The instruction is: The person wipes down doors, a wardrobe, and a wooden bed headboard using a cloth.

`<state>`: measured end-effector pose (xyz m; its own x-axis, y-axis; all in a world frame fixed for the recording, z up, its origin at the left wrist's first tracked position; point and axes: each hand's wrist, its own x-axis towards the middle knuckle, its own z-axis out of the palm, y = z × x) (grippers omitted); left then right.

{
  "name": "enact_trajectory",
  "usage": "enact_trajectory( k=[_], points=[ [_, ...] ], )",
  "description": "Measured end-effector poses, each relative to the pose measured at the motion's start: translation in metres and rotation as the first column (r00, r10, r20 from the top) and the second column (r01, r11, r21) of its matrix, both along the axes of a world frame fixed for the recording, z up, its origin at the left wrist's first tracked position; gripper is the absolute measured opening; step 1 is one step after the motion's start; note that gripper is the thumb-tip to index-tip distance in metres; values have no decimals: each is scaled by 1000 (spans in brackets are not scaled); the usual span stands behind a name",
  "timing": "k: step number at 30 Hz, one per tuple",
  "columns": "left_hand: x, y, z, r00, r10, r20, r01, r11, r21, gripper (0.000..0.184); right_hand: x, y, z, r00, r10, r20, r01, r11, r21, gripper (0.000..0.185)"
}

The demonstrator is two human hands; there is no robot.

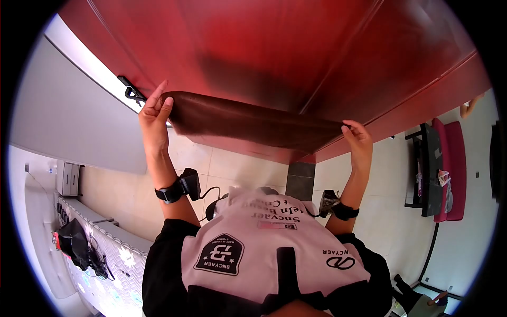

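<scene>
**Brown sheet held lengthwise between my two hands**

The brown sheet (pixel 237 124) is in front of me, its long axis running from my left hand (pixel 154 117) to my right hand (pixel 360 143). That crosswise lie is what matters most: each hand has one end, so neither is nearer to the sheet as a whole, and its middle lies between them with no fingers on it. The upper edge runs nearly straight from one grip to the other, while the rest falls away below it toward me.

My left fingers pinch the left end, thumb on the face I can see and a finger pointing up past the edge. My right fingers pinch the other end at its upper corner, thumb and forefinger close together and the rest loosely bent.

Beyond the sheet is the big red panel (pixel 253 37), with the long edge facing it; whether the two touch, I cannot tell. A black fitting (pixel 132 91) sits just beside my left hand. Past the sheet's lower edge I see more red, then the tiled floor (pixel 232 165). Both wrists wear black straps, the left (pixel 169 194) and the right (pixel 346 212).
</scene>
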<state>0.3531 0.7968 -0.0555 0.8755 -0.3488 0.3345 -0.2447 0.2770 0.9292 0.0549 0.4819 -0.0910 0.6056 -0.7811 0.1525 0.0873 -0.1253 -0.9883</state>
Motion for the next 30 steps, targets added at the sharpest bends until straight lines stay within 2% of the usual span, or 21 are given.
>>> enact_trajectory(
  k=[3,5,6,8,9,10,11,13,15,16,17,18,19,20,21,23,25,26,27,28,30],
  points=[
    [3,8,3,997,-19,79,10,993,117,28,-2,1,5,995,-49,-90,34,987,-158,20],
    [12,15,-8,992,-58,109,14,930,368,21,-3,-3,5,960,-212,-182,138,927,-350,19],
    [11,13,-7,973,-74,220,-28,904,427,17,-4,-5,6,961,-212,-178,140,926,-351,19],
    [8,10,-6,954,-74,290,-86,860,502,16,3,-8,7,915,-370,-162,201,766,-610,14],
    [4,7,-2,931,-78,357,-150,810,568,15,5,-9,9,916,-372,-150,209,763,-612,14],
    [3,5,-2,917,-59,395,-205,779,592,16,7,-9,11,867,-430,-251,191,753,-630,13],
    [2,2,3,913,-26,407,-294,652,699,17,10,-8,13,803,-485,-348,170,745,-646,14],
    [5,-2,-3,851,18,525,-455,526,719,17,18,-9,2,862,-433,-263,195,763,-616,16],
    [2,-9,2,863,54,502,-439,572,693,18,23,-8,-2,909,-385,-156,225,772,-594,19],
    [2,-12,4,883,83,461,-412,608,679,19,24,-5,-1,950,-276,-149,211,914,-346,19],
    [6,-12,3,874,87,478,-421,626,656,19,23,-4,0,981,-163,-105,155,985,-76,19],
    [13,-12,-3,948,159,274,-285,807,517,21,22,-6,0,982,-173,-79,165,982,-95,19],
    [19,-15,-7,986,156,54,-165,937,309,23,20,-9,0,993,-22,115,5,989,148,17],
    [24,-22,-10,989,137,47,-136,991,-6,25,24,-15,5,938,90,335,-208,919,336,15],
    [29,-30,-6,990,143,12,-139,973,-184,23,31,-16,17,927,85,364,-206,929,308,15],
    [32,-50,25,994,102,36,-76,894,-442,24,42,-4,54,789,17,614,-225,938,264,10],
    [29,-69,69,981,144,128,-59,855,-516,24,50,-9,98,647,104,755,-171,985,11,10],
    [22,-79,95,968,146,206,-5,827,-563,22,51,-12,122,619,92,780,-64,996,-67,10],
    [21,-89,115,944,194,268,-4,817,-577,28,53,-20,147,594,163,788,73,964,-255,14],
    [20,-99,137,917,192,350,60,801,-596,37,56,-25,171,550,101,829,247,929,-277,19],
    [4,-126,185,760,277,588,132,821,-556,60,65,-29,220,608,50,792,529,718,-451,31]
  ],
)
